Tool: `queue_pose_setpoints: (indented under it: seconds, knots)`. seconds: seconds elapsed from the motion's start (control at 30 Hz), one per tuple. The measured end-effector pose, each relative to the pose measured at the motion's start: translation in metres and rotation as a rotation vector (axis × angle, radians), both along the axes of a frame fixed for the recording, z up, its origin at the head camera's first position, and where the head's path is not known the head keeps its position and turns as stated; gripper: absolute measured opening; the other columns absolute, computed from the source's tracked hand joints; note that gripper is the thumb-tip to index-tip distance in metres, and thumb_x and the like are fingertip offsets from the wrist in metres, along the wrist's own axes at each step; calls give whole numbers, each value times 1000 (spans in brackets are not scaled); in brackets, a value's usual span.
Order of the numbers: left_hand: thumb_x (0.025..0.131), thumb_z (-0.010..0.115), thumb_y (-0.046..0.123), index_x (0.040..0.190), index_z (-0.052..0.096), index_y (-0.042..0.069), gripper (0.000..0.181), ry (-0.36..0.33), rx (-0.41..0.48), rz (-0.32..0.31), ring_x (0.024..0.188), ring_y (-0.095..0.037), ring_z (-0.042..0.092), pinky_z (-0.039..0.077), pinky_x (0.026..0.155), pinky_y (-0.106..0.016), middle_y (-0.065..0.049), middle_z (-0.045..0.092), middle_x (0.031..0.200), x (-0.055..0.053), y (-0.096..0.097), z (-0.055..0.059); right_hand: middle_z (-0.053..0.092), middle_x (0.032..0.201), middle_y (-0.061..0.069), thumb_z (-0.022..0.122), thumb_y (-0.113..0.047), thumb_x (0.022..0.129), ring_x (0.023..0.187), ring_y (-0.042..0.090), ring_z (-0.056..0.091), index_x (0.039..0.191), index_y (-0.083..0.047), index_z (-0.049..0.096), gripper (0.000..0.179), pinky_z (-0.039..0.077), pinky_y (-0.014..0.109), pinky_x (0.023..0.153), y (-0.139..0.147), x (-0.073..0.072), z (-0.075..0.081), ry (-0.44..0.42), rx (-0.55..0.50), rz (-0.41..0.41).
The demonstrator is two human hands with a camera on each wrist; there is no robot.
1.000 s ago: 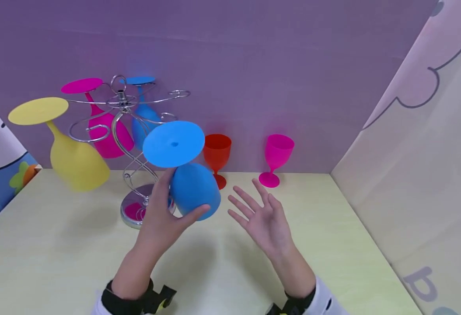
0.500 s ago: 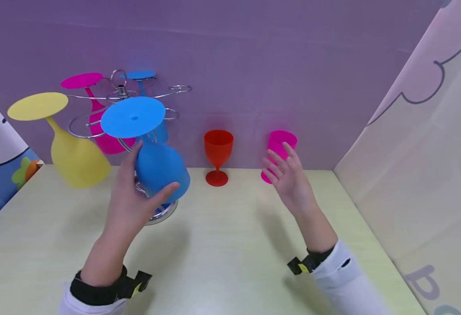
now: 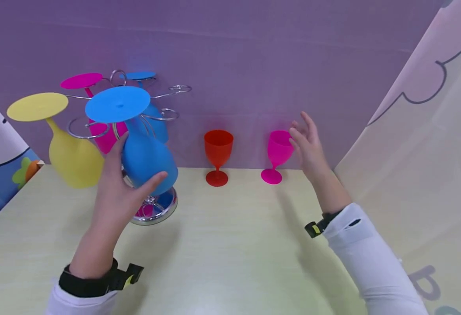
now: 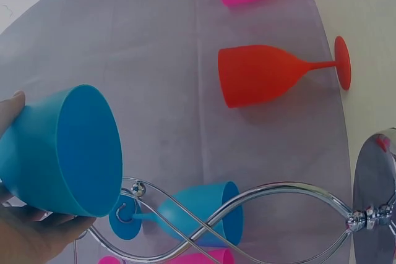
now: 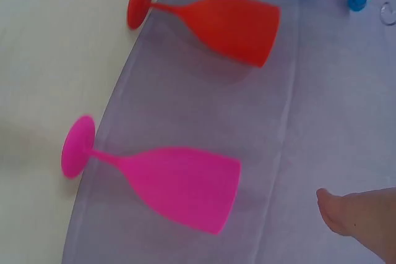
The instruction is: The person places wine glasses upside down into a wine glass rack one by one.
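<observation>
My left hand (image 3: 114,197) grips the bowl of an upside-down blue goblet (image 3: 149,162), its foot up and close to the arms of a chrome stemware rack (image 3: 171,114). In the left wrist view that blue goblet (image 4: 37,153) has its mouth towards the rack's twisted stem (image 4: 291,188); whether its foot touches the rack I cannot tell. My right hand (image 3: 313,153) is in the air with loosely bent fingers, holding nothing. Just left of it a pink goblet (image 3: 279,148) stands upright, and the right wrist view shows the thumb (image 5: 346,214) apart from that pink goblet (image 5: 185,187).
An upright red goblet (image 3: 218,146) stands at the table's back edge before the purple backdrop (image 3: 254,65). On the rack hang upside-down a yellow goblet (image 3: 73,157), a pink goblet (image 3: 82,81) and another blue goblet (image 3: 157,124). A pale printed panel (image 3: 431,175) borders the right side.
My left hand has carried the blue goblet left and up to the rack. My right hand has moved right and forward, past the standing pink goblet. The view has shifted slightly.
</observation>
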State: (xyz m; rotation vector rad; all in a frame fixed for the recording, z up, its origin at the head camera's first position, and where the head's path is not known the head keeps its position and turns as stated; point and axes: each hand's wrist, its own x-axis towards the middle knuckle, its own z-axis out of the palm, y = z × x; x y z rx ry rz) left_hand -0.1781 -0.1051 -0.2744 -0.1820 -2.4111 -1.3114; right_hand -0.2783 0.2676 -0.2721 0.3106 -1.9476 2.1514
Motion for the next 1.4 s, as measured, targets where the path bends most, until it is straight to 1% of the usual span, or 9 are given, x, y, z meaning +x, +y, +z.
queue_pose_setpoints:
  seconds: [0.1, 0.27, 0.43, 0.57, 0.77, 0.93, 1.07, 1.27, 1.4]
  knots:
    - [78, 68, 42, 147, 6, 26, 94, -4, -10, 11, 132, -36, 20, 39, 88, -66, -13, 20, 148, -2, -1, 0, 23, 147, 10, 61, -28, 87, 133, 20, 23, 145, -25, 15, 75, 17, 42, 112, 7, -12, 2, -11, 201, -61]
    - [79, 67, 45, 147, 5, 24, 94, -16, -8, 30, 132, -36, 20, 38, 88, -65, -13, 20, 149, -3, -2, 0, 14, 152, 5, 68, -39, 80, 137, 21, 11, 146, -30, 12, 87, 16, 47, 112, 15, -33, 0, -36, 554, -144]
    - [78, 67, 45, 147, 5, 25, 94, -27, 1, 46, 132, -35, 19, 39, 88, -65, -12, 19, 149, -4, -5, 0, 10, 151, 11, 68, -40, 79, 136, 27, 7, 146, -27, 12, 88, 21, 57, 107, 19, -53, -5, -41, 909, -205]
    - [79, 67, 44, 147, 5, 24, 94, -27, 4, 56, 133, -35, 19, 38, 89, -64, -12, 19, 149, -4, -7, 1, 7, 150, 17, 68, -37, 79, 135, 36, 3, 146, -27, 15, 86, 23, 65, 102, 20, -63, -10, -82, 1098, -192]
    - [80, 66, 44, 147, 5, 24, 93, -16, 11, 64, 133, -33, 19, 38, 89, -64, -12, 19, 149, -5, -10, -1, 8, 148, 21, 68, -36, 79, 133, 41, 5, 145, -26, 19, 83, 22, 64, 102, 15, -70, -19, -120, 1313, -155]
    - [80, 66, 44, 147, 3, 25, 94, -34, 15, 82, 133, -34, 17, 38, 89, -64, -12, 18, 150, -4, -11, -2, 10, 146, 26, 70, -33, 77, 131, 45, 8, 144, -23, 23, 83, 24, 62, 103, 12, -77, -34, -115, 1462, -143]
    - [79, 66, 45, 147, 3, 26, 94, -52, 25, 100, 134, -34, 16, 38, 89, -64, -11, 17, 150, -4, -11, -2, 10, 144, 27, 71, -31, 77, 130, 47, 9, 144, -23, 24, 83, 25, 61, 103, 9, -80, -39, -112, 1511, -139]
    - [79, 65, 47, 147, 2, 25, 95, -82, 31, 140, 134, -34, 15, 37, 90, -65, -10, 15, 151, -3, -15, -1, 10, 144, 29, 69, -29, 79, 130, 47, 8, 144, -23, 23, 80, 23, 62, 104, 4, -85, -46, -153, 1516, -126]
    - [80, 65, 48, 147, 1, 25, 95, -94, 34, 147, 134, -34, 14, 37, 90, -65, -10, 14, 151, -3, -18, -2, 12, 144, 30, 67, -29, 80, 131, 46, 7, 144, -23, 23, 78, 23, 61, 104, 1, -88, -49, -174, 1491, -108]
